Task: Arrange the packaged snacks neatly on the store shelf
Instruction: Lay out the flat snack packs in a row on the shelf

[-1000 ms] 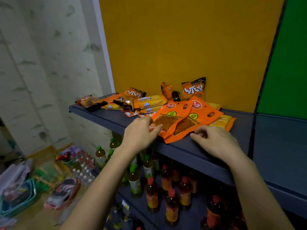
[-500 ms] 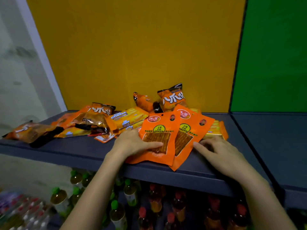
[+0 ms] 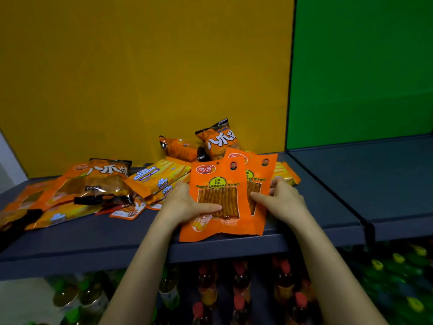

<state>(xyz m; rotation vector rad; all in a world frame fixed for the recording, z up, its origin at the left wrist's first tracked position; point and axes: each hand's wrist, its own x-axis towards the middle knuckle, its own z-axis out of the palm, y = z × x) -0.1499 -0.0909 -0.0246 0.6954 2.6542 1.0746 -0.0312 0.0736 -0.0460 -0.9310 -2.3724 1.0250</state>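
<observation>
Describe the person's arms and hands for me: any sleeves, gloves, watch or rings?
Both are bare. The left hand and the right hand wear no gloves, and no rings show on the fingers in view. The left forearm and the right forearm are uncovered down to the frame's lower edge: no sleeve, cuff, watch or band is visible.

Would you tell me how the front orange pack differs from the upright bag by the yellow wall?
The front orange pack lies flat with a clear window; the upright bag is puffed, without one. The left hand grips the pack; no hand touches the bag. Both are orange.
</observation>
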